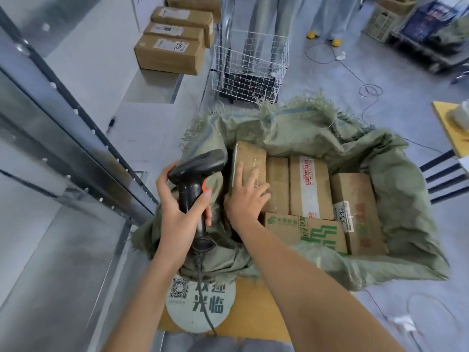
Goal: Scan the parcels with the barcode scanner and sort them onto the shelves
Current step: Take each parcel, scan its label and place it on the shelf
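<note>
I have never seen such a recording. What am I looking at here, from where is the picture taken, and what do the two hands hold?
There is no machine: a person works with bare hands, and a camera on their head looks down. The left hand grips a black barcode scanner with a cable. The right hand lies with spread fingers on a tilted brown parcel, one of several in an open green sack. On the shelf to the left stand more boxes. A wire basket stands behind the sack.

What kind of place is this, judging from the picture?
Probably a parcel sorting depot: a green woven sack full of cardboard parcels, a barcode scanner in the left hand, and metal shelves holding labelled boxes.
</note>
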